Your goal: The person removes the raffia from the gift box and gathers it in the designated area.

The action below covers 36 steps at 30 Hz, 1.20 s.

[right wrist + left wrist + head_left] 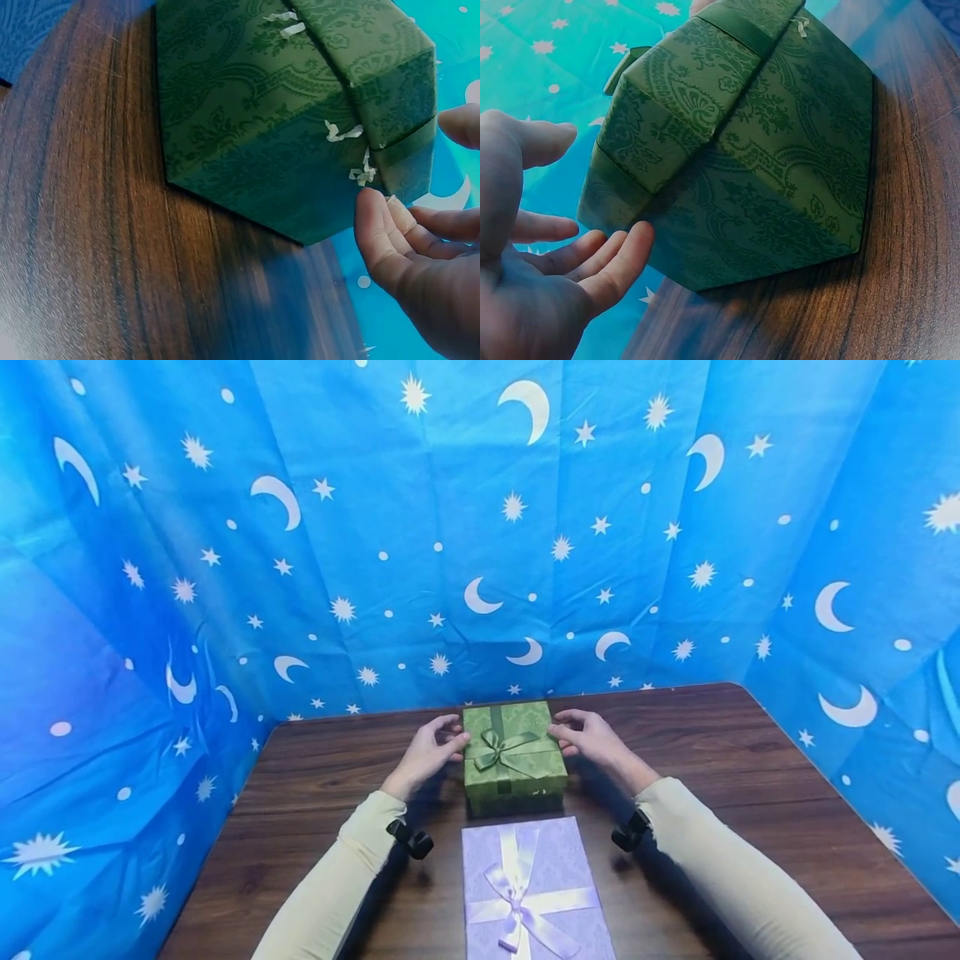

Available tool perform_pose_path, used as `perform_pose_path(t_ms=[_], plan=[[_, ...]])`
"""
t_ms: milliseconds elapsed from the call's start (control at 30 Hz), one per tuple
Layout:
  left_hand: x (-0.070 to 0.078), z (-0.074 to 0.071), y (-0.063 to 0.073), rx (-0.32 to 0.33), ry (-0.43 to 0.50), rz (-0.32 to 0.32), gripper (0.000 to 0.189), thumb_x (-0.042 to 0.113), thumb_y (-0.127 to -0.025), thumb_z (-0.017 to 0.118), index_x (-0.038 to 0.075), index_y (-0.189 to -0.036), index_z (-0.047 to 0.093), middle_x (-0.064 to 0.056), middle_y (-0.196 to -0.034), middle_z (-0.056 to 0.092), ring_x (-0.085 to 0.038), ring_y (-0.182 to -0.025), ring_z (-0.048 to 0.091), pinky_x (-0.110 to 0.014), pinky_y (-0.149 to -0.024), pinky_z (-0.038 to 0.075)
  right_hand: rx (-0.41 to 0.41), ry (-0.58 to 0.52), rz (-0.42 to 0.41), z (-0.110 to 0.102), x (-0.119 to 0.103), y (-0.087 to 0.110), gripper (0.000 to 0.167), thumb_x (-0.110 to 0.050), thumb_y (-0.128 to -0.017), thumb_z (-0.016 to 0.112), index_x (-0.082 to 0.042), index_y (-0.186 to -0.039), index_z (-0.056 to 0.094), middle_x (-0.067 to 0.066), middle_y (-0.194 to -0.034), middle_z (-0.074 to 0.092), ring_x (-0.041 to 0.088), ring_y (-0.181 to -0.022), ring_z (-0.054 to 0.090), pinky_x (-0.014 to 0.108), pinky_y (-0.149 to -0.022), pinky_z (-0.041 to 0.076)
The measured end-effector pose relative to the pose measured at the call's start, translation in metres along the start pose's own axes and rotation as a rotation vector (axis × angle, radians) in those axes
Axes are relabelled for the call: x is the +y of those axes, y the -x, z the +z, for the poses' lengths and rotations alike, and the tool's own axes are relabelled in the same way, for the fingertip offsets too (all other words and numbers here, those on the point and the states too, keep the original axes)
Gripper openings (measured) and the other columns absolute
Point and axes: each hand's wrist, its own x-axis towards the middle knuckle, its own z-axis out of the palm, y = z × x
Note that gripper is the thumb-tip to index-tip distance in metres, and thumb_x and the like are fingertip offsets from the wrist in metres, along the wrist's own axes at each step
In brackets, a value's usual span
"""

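A green patterned gift box (516, 768) with a lid, a green ribbon and a bow stands on the far part of the table. On its left side is my left hand (429, 752), fingers loosely bent and fingertips right at the lid's lower edge in the left wrist view; the thumb stands away from the box. My right hand (596, 743) is at the opposite side, fingertips close to the lid's edge and thumb apart from it. White paper shreds (343, 133) poke out below the lid in the right wrist view.
A lilac gift box (480, 868) with a pale ribbon and bow lies nearer to me, in front of the green one. Both stand on a dark wooden table (315, 793). A blue cloth (450, 468) with moons and stars hangs around the table's back and sides.
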Motion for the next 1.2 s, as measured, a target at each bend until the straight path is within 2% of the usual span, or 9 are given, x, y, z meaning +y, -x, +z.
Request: perform_pose_path(t_ms=[233,367,467,633,733,1000,1200], plan=[[-0.0045,0.0018,0.0015,0.036,0.015,0.009,0.057,0.013,-0.093,0.066,-0.008,-0.14,0.042,-0.027,-0.124,0.054,-0.026,-0.102,0.061,-0.05,-0.082,0.058,0.003,-0.065,0.045,0.0033,0.0005,0.0,0.053,-0.022,-0.096,0.061,0.012,-0.135,0.046,0.014,-0.098,0.065,0.016,-0.079,0.064,0.034,-0.076,0.059],[-0.0065,0.0023,0.0012,0.023,-0.001,0.002,0.06,0.017,-0.094,0.065,-0.009,-0.142,0.039,-0.029,-0.126,0.053,-0.029,-0.104,0.061,-0.051,-0.083,0.058,-0.006,-0.077,0.049,0.0039,0.0023,-0.0006,0.054,-0.022,-0.096,0.061,0.013,-0.135,0.045,0.013,-0.096,0.066,0.013,-0.075,0.065,0.029,-0.071,0.059],[-0.0077,0.0022,0.0008,0.011,-0.006,-0.015,0.061,0.018,-0.094,0.066,-0.008,-0.142,0.04,-0.028,-0.126,0.053,-0.026,-0.101,0.062,-0.048,-0.082,0.058,-0.007,-0.096,0.06,0.0039,0.0028,-0.0003,0.054,-0.021,-0.096,0.06,0.014,-0.135,0.045,0.011,-0.096,0.066,0.012,-0.075,0.064,0.028,-0.071,0.059],[-0.0088,0.0038,0.0013,0.016,0.008,-0.045,0.057,0.015,-0.093,0.067,-0.008,-0.14,0.043,-0.025,-0.121,0.056,-0.019,-0.093,0.063,-0.038,-0.077,0.06,-0.045,-0.239,0.124,0.0027,0.0039,-0.0003,0.055,-0.021,-0.095,0.062,0.014,-0.134,0.044,0.0,-0.084,0.061,0.009,-0.068,0.059,0.03,-0.068,0.058],[-0.009,0.0049,0.0017,0.016,0.041,-0.065,0.055,0.011,-0.093,0.065,-0.01,-0.139,0.043,-0.023,-0.118,0.056,-0.016,-0.089,0.061,-0.034,-0.074,0.06,-0.08,-0.303,0.159,0.0016,0.004,-0.0009,0.056,-0.022,-0.095,0.063,0.013,-0.134,0.043,-0.002,-0.079,0.062,0.009,-0.064,0.059,0.034,-0.068,0.058],[-0.0047,0.006,0.0018,-0.028,0.213,-0.179,0.053,0.005,-0.094,0.061,-0.012,-0.139,0.039,-0.016,-0.111,0.054,-0.015,-0.081,0.059,-0.03,-0.068,0.059,-0.104,-0.318,0.169,-0.0001,0.0022,-0.0014,0.052,-0.021,-0.095,0.063,0.013,-0.13,0.045,-0.002,-0.076,0.066,0.01,-0.065,0.064,0.034,-0.068,0.059],[-0.0036,0.0056,-0.0002,-0.033,0.252,-0.23,0.052,0.005,-0.093,0.062,-0.012,-0.138,0.04,-0.016,-0.113,0.054,-0.018,-0.081,0.059,-0.032,-0.069,0.059,-0.101,-0.341,0.181,-0.0004,0.0009,-0.0012,0.05,-0.02,-0.095,0.063,0.012,-0.129,0.046,-0.002,-0.075,0.066,0.011,-0.065,0.064,0.036,-0.071,0.059]])
